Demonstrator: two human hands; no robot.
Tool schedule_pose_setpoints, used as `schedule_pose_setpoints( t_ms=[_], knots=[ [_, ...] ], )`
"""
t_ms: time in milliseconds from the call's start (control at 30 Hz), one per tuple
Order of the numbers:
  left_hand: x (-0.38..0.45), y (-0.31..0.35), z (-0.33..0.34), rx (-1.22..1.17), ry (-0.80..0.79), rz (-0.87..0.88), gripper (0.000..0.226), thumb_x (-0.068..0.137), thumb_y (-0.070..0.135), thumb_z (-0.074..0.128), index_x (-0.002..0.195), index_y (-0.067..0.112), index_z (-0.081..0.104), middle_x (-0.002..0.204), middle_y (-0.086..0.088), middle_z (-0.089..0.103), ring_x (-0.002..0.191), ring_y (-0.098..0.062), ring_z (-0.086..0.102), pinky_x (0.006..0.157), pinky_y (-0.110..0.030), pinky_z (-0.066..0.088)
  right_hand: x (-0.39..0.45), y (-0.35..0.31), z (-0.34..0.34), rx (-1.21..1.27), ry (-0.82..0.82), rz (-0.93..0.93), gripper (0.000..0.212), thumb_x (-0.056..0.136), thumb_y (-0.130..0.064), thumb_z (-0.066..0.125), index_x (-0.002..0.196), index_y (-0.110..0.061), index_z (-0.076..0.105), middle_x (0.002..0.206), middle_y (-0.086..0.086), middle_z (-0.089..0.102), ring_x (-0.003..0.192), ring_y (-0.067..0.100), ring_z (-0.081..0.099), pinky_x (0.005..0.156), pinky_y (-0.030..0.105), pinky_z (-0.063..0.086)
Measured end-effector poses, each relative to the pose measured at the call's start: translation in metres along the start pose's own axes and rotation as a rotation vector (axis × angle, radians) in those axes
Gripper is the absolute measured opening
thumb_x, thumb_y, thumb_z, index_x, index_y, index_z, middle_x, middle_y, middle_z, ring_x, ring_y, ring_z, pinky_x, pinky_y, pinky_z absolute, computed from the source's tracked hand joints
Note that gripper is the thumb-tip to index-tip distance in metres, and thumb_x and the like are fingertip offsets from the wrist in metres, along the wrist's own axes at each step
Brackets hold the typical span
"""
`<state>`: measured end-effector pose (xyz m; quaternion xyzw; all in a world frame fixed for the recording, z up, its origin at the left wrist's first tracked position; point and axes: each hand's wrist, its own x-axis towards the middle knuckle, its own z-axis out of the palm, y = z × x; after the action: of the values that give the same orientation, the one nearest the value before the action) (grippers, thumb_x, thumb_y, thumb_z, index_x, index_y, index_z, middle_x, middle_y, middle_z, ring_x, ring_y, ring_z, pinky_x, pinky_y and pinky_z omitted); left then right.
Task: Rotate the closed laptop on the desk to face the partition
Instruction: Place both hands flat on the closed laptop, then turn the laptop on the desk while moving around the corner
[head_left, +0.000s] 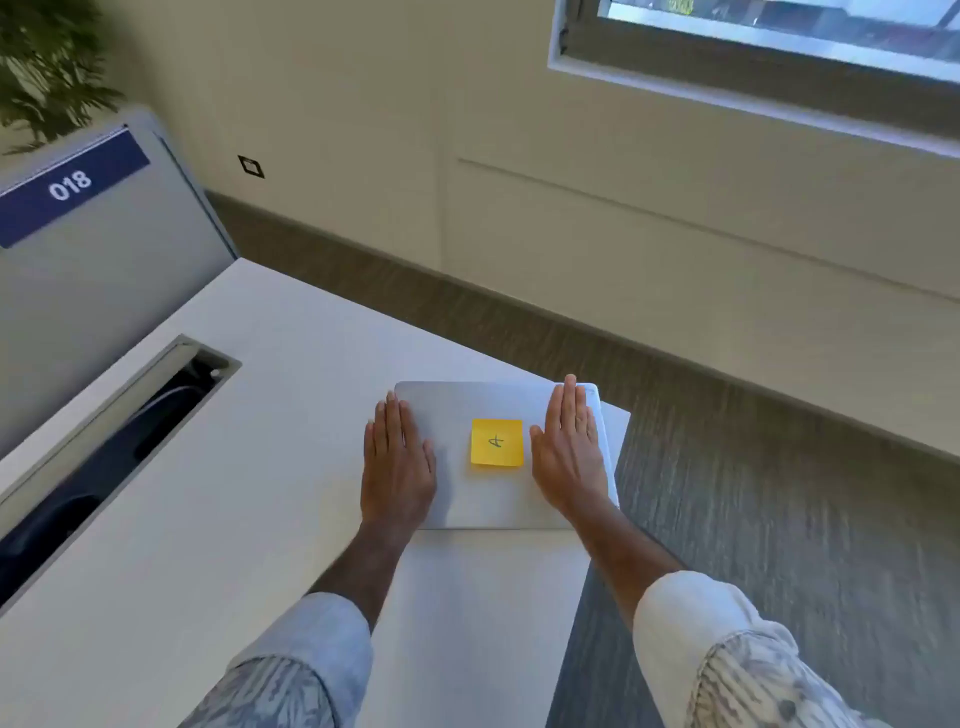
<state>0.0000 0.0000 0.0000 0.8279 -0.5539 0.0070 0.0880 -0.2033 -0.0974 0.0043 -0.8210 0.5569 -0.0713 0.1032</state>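
Observation:
A closed silver laptop (488, 499) lies flat on the white desk (234, 493), near the desk's right corner. A yellow sticky note (497, 442) with a handwritten mark is stuck on the middle of its lid. My left hand (397, 462) rests palm down on the lid's left side, fingers together and stretched out. My right hand (569, 449) lies flat on the lid's right side in the same way. Neither hand curls around an edge. The grey partition (98, 291) with a blue "018" label stands at the desk's far left.
A long cable slot (104, 457) with a grey rim is cut into the desk on the left, dark inside. The desk's right edge drops to grey carpet (779, 519). A plant (47, 67) stands behind the partition. A beige wall and window lie beyond.

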Motion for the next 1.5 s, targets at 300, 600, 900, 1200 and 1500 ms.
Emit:
schedule_pose_setpoints(
  t_ms=[300,600,900,1200,1500],
  knots=[
    [0.030,0.004,0.013,0.102,-0.073,-0.072,0.059,0.102,0.030,0.039,0.146,-0.009,0.033,0.150,-0.032,0.039,0.126,-0.044,0.048,0.111,-0.050,0.037,0.015,0.030,0.014,0.084,-0.010,0.301,0.063,0.106,-0.025,0.028,0.156,0.005,0.004,0.167,0.024,0.001,0.156,0.036,0.003,0.128,0.044,0.008],
    [0.028,0.015,0.006,0.092,-0.174,-0.217,0.057,0.100,0.033,0.045,0.137,-0.009,0.041,0.109,-0.023,0.056,0.093,-0.038,0.056,0.072,-0.046,0.048,0.011,0.020,0.004,-0.078,-0.021,0.414,0.054,0.105,-0.027,0.031,0.146,0.007,0.030,0.132,0.020,0.051,0.112,0.037,0.052,0.085,0.050,0.048],
    [0.024,0.019,0.010,-0.014,-0.132,-0.356,0.045,0.099,0.039,0.040,0.111,-0.003,0.053,0.104,-0.019,0.055,0.092,-0.034,0.056,0.065,-0.041,0.050,0.012,0.021,0.009,-0.058,-0.025,0.505,0.064,0.104,-0.039,0.034,0.150,0.006,0.027,0.133,0.020,0.047,0.114,0.037,0.050,0.078,0.048,0.051],
    [0.031,0.023,0.009,-0.178,-0.105,-0.497,0.058,0.099,0.049,0.044,0.112,-0.007,0.051,0.109,-0.026,0.055,0.097,-0.042,0.056,0.071,-0.047,0.051,0.011,0.022,0.004,-0.003,0.035,0.516,0.050,0.101,-0.039,0.040,0.129,0.002,0.045,0.117,0.015,0.051,0.106,0.032,0.054,0.072,0.043,0.052],
    [0.016,0.011,-0.021,-0.345,-0.016,-0.586,0.055,0.098,0.048,0.046,0.115,-0.005,0.047,0.113,-0.026,0.055,0.105,-0.045,0.057,0.076,-0.049,0.051,0.007,0.003,-0.017,0.068,0.112,0.458,0.040,0.099,-0.037,0.045,0.119,-0.002,0.049,0.110,0.015,0.052,0.101,0.034,0.054,0.072,0.045,0.050]
  ],
)
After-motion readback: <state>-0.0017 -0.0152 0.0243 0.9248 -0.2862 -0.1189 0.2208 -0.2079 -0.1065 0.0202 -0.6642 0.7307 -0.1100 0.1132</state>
